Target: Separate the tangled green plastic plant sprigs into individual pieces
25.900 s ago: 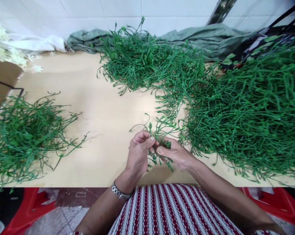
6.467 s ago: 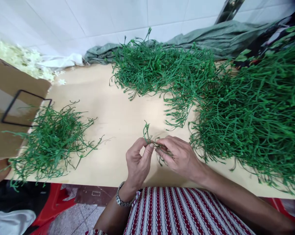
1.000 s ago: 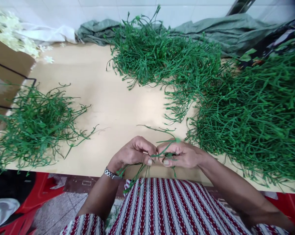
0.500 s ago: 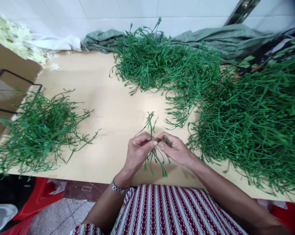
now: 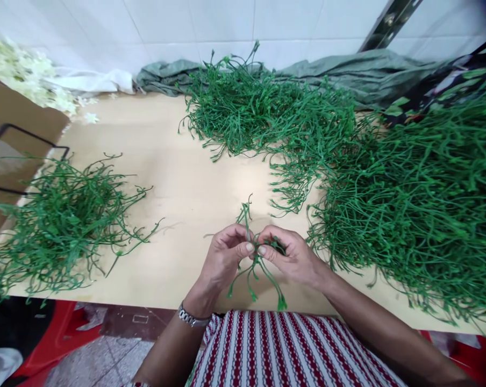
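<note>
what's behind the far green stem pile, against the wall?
Behind the far stem pile a crumpled grey-green cloth lies along the white tiled wall. Its middle stretch is hidden by the stems, so what lies there cannot be seen.

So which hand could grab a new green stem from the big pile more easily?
Probably the right hand. It sits just beside the big pile of green stems on that side. The left hand is farther from it, and both hands pinch the stem sprig between them.
</note>
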{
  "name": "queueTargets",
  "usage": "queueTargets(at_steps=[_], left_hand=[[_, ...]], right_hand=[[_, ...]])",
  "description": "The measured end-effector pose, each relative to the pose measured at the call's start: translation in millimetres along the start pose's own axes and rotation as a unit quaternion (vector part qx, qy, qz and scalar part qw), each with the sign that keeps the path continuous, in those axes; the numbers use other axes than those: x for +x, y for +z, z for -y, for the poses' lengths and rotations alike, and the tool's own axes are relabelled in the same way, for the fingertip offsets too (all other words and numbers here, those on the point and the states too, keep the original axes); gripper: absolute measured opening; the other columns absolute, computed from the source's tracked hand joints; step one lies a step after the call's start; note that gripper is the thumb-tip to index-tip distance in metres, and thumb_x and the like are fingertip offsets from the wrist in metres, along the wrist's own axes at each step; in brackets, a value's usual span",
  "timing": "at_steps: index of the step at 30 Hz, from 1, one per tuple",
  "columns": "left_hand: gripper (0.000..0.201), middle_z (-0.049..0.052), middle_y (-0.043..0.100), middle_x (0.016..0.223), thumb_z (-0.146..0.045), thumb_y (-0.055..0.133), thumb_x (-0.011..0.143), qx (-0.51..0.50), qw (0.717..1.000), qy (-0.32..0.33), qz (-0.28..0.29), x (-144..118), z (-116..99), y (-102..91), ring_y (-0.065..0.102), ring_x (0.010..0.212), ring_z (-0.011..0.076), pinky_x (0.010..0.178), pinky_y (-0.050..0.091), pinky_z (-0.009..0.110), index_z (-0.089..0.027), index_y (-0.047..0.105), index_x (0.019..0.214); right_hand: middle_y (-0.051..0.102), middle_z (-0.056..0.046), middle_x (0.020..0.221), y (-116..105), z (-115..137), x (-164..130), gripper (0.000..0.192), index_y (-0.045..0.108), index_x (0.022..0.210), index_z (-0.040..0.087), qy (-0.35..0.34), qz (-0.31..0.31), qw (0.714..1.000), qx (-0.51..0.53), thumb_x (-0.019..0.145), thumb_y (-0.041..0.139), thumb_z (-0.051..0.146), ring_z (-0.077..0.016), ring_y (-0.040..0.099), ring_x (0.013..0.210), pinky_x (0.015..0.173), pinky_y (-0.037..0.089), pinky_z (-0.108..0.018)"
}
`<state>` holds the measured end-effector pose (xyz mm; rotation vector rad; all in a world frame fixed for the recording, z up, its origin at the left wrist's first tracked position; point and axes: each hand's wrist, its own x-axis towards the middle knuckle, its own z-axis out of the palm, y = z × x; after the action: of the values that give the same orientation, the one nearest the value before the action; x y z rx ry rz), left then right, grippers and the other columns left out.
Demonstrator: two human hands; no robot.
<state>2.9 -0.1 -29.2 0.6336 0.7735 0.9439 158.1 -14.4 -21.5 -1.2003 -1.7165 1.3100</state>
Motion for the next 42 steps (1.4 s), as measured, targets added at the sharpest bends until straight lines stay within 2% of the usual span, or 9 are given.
queueTargets(at_steps=[6,10,15,20,25,28,37,40,42], left_hand=[[0.012,0.000,0.056,0.065,-0.014,0.074,0.059,0.101,0.990,0.092,-0.021,-4.8,4.7,-1.5,0.052,0.061,0.0096,0.056,0.041,0.020,-0.014,0.064,0.065],[0.004,0.000,0.058,0.063,-0.016,0.071,0.063,0.142,0.976,0.140,-0.084,-7.9,5.9,-1.4,0.052,0.061,0.0100,0.057,0.042,0.021,-0.015,0.067,0.062],[0.009,0.000,0.064,0.061,-0.016,0.073,0.060,0.126,0.981,0.103,-0.106,-9.9,7.0,1.3,0.054,0.054,0.0097,0.054,0.045,0.021,-0.016,0.069,0.067],[0.011,-0.001,0.062,0.060,-0.016,0.074,0.058,0.081,0.989,0.075,-0.094,-9.0,8.2,-0.5,0.053,0.055,0.0087,0.053,0.044,0.019,-0.016,0.067,0.066],[0.006,0.002,0.062,0.066,-0.012,0.069,0.065,0.196,0.968,0.152,-0.042,-10.9,6.8,-2.4,0.054,0.064,0.0118,0.061,0.043,0.023,-0.017,0.069,0.070],[0.009,0.002,0.062,0.067,-0.011,0.067,0.067,0.200,0.964,0.175,-0.028,-11.0,8.2,-1.9,0.054,0.064,0.0118,0.062,0.043,0.023,-0.018,0.069,0.073],[0.014,-0.001,0.057,0.059,-0.016,0.075,0.057,0.075,0.997,0.003,-0.008,-10.7,4.2,-2.9,0.049,0.053,0.0077,0.051,0.037,0.019,-0.013,0.063,0.063],[0.011,-0.001,0.054,0.060,-0.017,0.072,0.061,0.122,0.992,0.029,-0.008,-11.2,2.1,-3.6,0.047,0.055,0.0084,0.052,0.036,0.020,-0.014,0.061,0.064],[0.007,0.001,0.054,0.065,-0.017,0.067,0.067,0.196,0.976,0.091,-0.001,-11.6,2.5,-4.0,0.048,0.062,0.0112,0.058,0.038,0.023,-0.014,0.060,0.066]], right_hand=[[0.057,-0.003,0.075,5.9,2.3,-6.4,0.007,0.052,0.084,0.018,-0.097,-0.058,0.977,-0.182,0.082,0.046,0.016,-0.0127,0.053,0.067,0.061,0.040,-0.024],[0.060,-0.004,0.082,8.3,3.3,-6.1,0.015,0.050,0.095,0.019,-0.084,-0.069,0.978,-0.178,0.081,0.047,0.015,-0.0138,0.056,0.073,0.064,0.043,-0.024],[0.060,-0.003,0.081,10.0,3.4,-4.2,0.016,0.053,0.093,0.019,-0.080,-0.064,0.988,-0.119,0.080,0.047,0.012,-0.0135,0.056,0.074,0.066,0.044,-0.024],[0.059,-0.003,0.080,9.0,0.8,-5.0,0.011,0.054,0.089,0.018,-0.048,-0.065,0.993,-0.082,0.079,0.051,0.014,-0.0131,0.055,0.075,0.069,0.043,-0.025],[0.050,0.002,0.071,4.4,-5.2,-1.2,0.013,0.052,0.084,0.017,0.063,0.032,0.996,0.052,0.080,0.053,0.030,-0.0097,0.047,0.064,0.059,0.039,-0.021],[0.043,0.004,0.069,3.0,-10.3,0.2,0.019,0.050,0.080,0.017,0.098,0.050,0.990,0.083,0.077,0.058,0.034,-0.0083,0.041,0.061,0.055,0.035,-0.020],[0.038,0.006,0.060,-8.5,1.9,2.2,0.008,0.049,0.070,0.015,0.042,0.125,0.991,-0.035,0.075,0.053,0.019,-0.0060,0.033,0.054,0.049,0.027,-0.017],[0.039,0.006,0.060,-6.0,1.0,3.4,0.005,0.049,0.071,0.015,0.028,0.105,0.994,-0.024,0.075,0.051,0.016,-0.0059,0.034,0.053,0.048,0.028,-0.016],[0.042,0.005,0.061,-3.0,-0.1,3.4,0.004,0.050,0.072,0.016,0.003,0.066,0.997,-0.037,0.074,0.050,0.013,-0.0064,0.037,0.055,0.050,0.030,-0.017]])
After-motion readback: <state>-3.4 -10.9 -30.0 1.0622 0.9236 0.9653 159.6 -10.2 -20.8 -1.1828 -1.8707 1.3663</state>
